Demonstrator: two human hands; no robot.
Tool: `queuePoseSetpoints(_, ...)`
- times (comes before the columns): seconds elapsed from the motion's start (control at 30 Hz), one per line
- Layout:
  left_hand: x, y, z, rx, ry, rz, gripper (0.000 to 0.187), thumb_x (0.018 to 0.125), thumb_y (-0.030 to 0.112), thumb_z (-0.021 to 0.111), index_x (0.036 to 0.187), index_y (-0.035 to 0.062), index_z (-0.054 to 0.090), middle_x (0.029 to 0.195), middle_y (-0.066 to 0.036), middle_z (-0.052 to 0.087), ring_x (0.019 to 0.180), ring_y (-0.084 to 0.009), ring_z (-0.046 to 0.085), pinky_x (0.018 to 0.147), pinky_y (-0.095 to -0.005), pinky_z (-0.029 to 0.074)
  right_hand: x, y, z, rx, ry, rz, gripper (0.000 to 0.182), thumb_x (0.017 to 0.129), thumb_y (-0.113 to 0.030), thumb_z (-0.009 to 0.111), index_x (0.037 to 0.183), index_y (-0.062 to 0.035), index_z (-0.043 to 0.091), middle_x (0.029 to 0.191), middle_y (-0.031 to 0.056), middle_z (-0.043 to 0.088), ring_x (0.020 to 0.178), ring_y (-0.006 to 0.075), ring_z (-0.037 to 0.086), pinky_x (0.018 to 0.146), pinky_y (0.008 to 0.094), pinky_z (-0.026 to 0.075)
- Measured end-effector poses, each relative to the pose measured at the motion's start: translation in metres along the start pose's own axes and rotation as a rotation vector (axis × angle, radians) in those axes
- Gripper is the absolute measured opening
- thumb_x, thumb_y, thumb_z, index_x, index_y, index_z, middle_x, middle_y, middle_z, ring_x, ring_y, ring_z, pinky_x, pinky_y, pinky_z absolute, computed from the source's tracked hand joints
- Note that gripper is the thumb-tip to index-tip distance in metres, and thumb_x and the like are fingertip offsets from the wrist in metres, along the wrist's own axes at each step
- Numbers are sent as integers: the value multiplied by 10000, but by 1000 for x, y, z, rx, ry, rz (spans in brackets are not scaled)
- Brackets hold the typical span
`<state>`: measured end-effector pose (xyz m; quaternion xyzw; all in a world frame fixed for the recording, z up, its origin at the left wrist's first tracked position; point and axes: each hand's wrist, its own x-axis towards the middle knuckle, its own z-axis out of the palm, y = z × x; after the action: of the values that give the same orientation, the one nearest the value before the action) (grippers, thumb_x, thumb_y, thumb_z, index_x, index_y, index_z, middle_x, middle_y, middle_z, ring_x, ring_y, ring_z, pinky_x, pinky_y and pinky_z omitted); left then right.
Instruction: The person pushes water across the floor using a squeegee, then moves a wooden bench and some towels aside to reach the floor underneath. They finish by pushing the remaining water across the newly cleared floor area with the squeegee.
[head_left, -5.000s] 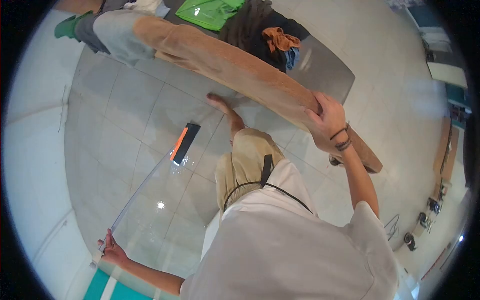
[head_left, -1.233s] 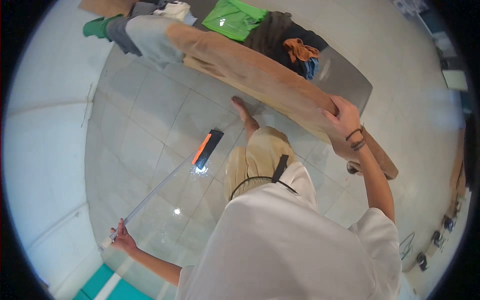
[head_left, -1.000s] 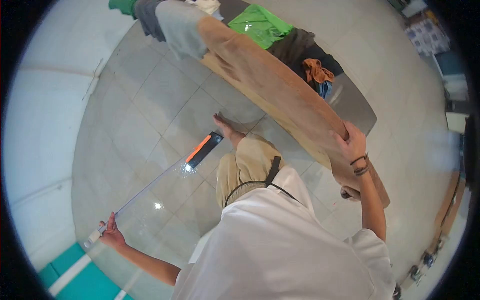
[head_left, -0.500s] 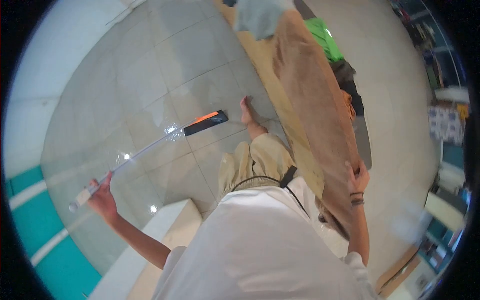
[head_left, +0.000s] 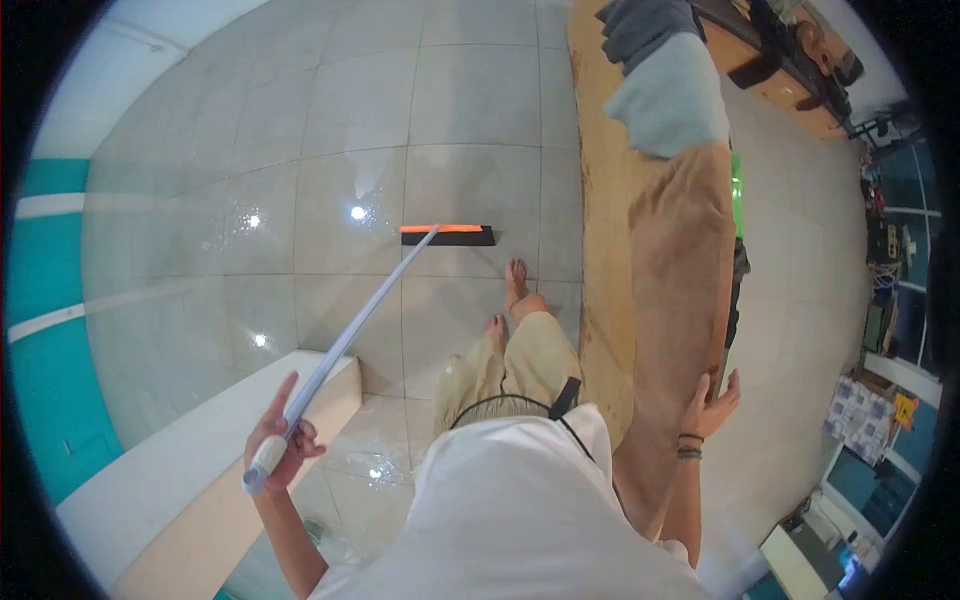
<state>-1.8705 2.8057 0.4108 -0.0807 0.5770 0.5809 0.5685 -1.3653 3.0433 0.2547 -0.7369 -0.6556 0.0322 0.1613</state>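
hidden: green garment [head_left: 737,195] shows as a sliver past the brown cloth [head_left: 680,270]; dark gray cloth [head_left: 650,30] cut off at top.
left hand [head_left: 288,462]: fingers curled around floor squeegee [head_left: 362,320] at its white end, index finger sticking out.
right hand [head_left: 707,415]: fingers loosely spread at brown cloth's edge; can't tell if any fabric is pinched.
squeegee position: straight pole slants to flat black-and-orange head on glossy tile floor [head_left: 350,110], just ahead of bare feet [head_left: 515,280].
textures: brown cloth soft, draped lengthwise; tan panel [head_left: 607,230] chipped along edge.
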Motion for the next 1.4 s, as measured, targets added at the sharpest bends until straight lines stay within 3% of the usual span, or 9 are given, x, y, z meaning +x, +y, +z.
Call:
queuePoseSetpoints(0.07, -4, -12, -2, -371, -34, -129, 631, 722, 103, 482, 1271, 34, 179, 709, -182, 559, 497, -234, 566, 585, -370, 512, 42, -27, 17, 46, 52, -108, 554, 759, -343, 555, 1156, -15, 352, 1113, 167, 387, 1046, 305, 369, 860, 401, 325)
queuePoseSetpoints(0.3, -6, -30, 12, -404, 116, 14, 578, 725, 95, 459, 1242, -19, 227, 686, -115, 543, 456, -169, 529, 596, -323, 509, 131, -66, 51, 174, 190, -263, 535, 760, -336, 553, 1139, -9, 367, 1112, 160, 381, 987, 285, 396, 836, 376, 344)
queuePoseSetpoints(0.37, 8, -19, 11, -475, 295, 70, 486, 738, 92, 444, 1181, -54, 308, 681, -108, 544, 499, -166, 540, 635, -304, 507, 147, -83, 58, 206, 167, -207, 534, 757, -335, 559, 1149, -24, 372, 1103, 146, 399, 950, 270, 426, 816, 363, 361)
queuePoseSetpoints(0.43, 34, -5, 2, -661, 223, 110, 193, 784, 131, 448, 872, -40, 449, 718, -105, 543, 528, -173, 544, 702, -305, 500, 171, -98, 67, 243, 148, -152, 535, 754, -334, 566, 1158, -39, 376, 1094, 132, 417, 914, 255, 455, 796, 350, 377)
queuePoseSetpoints(0.5, 46, -4, -8, -948, 5, 144, 171, 822, 144, 440, 801, -26, 436, 750, -105, 519, 576, -175, 543, 739, -305, 491, 177, -100, 76, 274, -42, -54, 548, 752, -332, 556, 1143, 3, 368, 1078, 153, 407, 894, 285, 453, 787, 350, 383)
queuePoseSetpoints(0.63, 76, 20, 9, -1146, -34, 268, 177, 845, 137, 425, 798, -34, 428, 764, -109, 489, 643, -173, 535, 779, -307, 475, 205, -107, 96, 252, -200, 6, 560, 751, -371, 540, 1129, 13, 386, 1049, 166, 440, 881, 293, 482, 794, 349, 383)
queuePoseSetpoints(0.83, 95, 31, 24, -1007, 1, 474, 188, 839, 136, 447, 794, -46, 448, 734, -137, 523, 628, -172, 546, 798, -311, 470, 205, -98, 112, -27, -93, -102, 539, 786, -442, 445, 1126, -26, 417, 1106, 159, 466, 990, 287, 473, 821, 361, 376)
queuePoseSetpoints(1.17, 86, 31, 22, -1076, 184, 484, 145, 805, 84, 488, 789, -60, 477, 757, -148, 550, 719, -195, 572, 782, -290, 482, 192, -112, 101, -12, -113, -101, 496, 797, -382, 453, 1090, 18, 430, 1034, 181, 477, 949, 326, 468, 800, 370, 385)
queuePoseSetpoints(1.4, 56, 83, 27, -1474, -59, 336, 81, 775, 4, 459, 715, -36, 420, 755, -73, 413, 620, -188, 505, 718, -316, 494, 188, -114, 107, -24, -130, -85, 509, 807, -405, 434, 1106, 8, 423, 1065, 169, 472, 979, 317, 457, 811, 361, 379)
